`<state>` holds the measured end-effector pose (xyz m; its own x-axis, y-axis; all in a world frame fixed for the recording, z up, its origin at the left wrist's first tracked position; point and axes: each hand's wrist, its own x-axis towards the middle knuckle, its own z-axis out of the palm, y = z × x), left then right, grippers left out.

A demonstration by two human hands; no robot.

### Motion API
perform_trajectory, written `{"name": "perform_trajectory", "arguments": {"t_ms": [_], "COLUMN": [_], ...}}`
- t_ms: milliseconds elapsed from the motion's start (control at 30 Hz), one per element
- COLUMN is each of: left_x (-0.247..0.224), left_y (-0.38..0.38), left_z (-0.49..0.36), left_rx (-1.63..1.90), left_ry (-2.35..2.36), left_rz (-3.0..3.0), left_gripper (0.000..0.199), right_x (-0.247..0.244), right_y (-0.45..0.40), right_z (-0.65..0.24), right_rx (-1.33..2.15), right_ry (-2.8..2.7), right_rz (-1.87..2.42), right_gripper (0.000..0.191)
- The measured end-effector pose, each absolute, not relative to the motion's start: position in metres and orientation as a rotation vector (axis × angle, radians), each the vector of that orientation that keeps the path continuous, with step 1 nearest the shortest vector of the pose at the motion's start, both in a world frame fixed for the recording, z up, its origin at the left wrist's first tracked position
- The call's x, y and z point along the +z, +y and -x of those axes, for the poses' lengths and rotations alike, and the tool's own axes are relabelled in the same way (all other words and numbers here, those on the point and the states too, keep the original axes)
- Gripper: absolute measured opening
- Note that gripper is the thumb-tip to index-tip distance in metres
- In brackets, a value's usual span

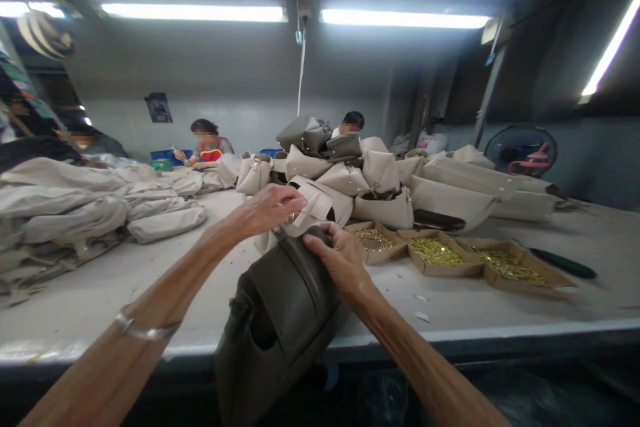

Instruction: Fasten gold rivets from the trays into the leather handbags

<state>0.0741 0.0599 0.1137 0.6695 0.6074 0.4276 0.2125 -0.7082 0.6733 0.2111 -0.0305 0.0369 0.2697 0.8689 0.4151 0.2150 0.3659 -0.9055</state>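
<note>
Nearest to you, the dark bag [300,287] leans over the near edge of the bench [480,310], its lower part hanging below the top. Your right hand [340,253] grasps it at the upper end, thumb on the outside. Your left hand [280,207] is just above that end, fingers bent together near a small metal glint; you cannot tell from here whether they pinch anything.

The bag's body already has its shape, with a flap and an opening at the side; whether its metal parts are all on is hidden by your hands.

Inward from the near edge, to the right, three cardboard boxes [445,270] stand in a row, and gold fittings [434,250] lie loose in each, so plenty appear left to use. A dark green object [563,263] lies by the rightmost box.

Behind them, shaped pale bags [380,170] are heaped, some showing metal studs, so those look further along. Limp pale pieces [70,207] are stacked at the bench's left end. Beyond the far edge sit co-workers [210,147].
</note>
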Motion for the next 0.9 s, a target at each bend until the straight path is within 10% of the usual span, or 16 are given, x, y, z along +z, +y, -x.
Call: {"name": "perform_trajectory", "arguments": {"t_ms": [233, 433, 900], "left_x": [0.053, -0.012, 0.018], "left_y": [-0.024, -0.069, 0.030], "left_z": [-0.013, 0.009, 0.011], "left_rx": [1.451, 1.242, 1.333], "left_ry": [0.919, 1.052, 0.748], "left_rz": [-2.584, -2.813, -3.290], "left_gripper": [0.021, 0.025, 0.013], "right_x": [0.036, 0.016, 0.010], "right_y": [-0.040, -0.072, -0.095], "right_z": [-0.204, -0.198, -0.189], "right_rx": [0.196, 0.107, 0.180], "right_ry": [-1.015, -0.949, -1.156], "right_rz": [1.065, 1.129, 0.734], "right_gripper": [0.027, 0.027, 0.007]}}
